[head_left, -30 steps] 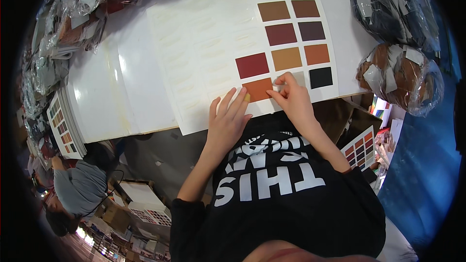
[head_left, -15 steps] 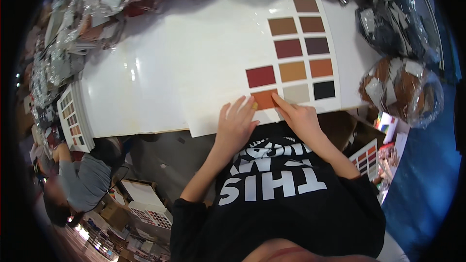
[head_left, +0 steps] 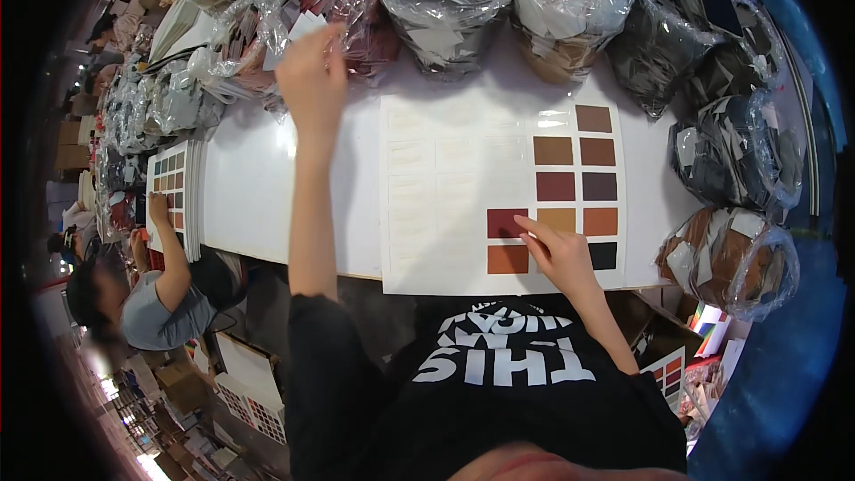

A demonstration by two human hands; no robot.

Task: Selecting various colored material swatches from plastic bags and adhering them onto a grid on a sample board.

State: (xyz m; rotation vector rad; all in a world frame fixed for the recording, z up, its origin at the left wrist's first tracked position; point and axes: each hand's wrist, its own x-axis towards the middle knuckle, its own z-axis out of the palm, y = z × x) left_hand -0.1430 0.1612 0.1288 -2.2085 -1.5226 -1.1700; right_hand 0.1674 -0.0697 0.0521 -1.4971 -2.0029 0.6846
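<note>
A white swatch card (head_left: 410, 267) lies on the table before me, with rows of coloured swatches on its right part and unfilled boxes on its left. My right hand (head_left: 570, 260) rests over the lower right of the card, index finger stretched onto the dark red swatch (head_left: 504, 224) and the other fingers loosely bent. Below that swatch is an orange-brown one (head_left: 506, 259). My left hand (head_left: 312, 80) reaches far forward to a clear plastic bag of red swatches (head_left: 363, 13). Its fingertips are blurred near white pieces at the bag's mouth, so their grip is unclear.
More plastic bags of swatches, including a grey bag (head_left: 445, 13) and a tan bag (head_left: 574, 22), line the far edge. A brown bag (head_left: 726, 263) stands at the right. To the left, a co-worker in a grey shirt (head_left: 165, 312) sits by stacked cards (head_left: 191, 200).
My left hand has left the card's lower edge and gone forward to the red bag. My right index finger has shifted from the orange-brown swatch to the dark red one. The view has tilted up.
</note>
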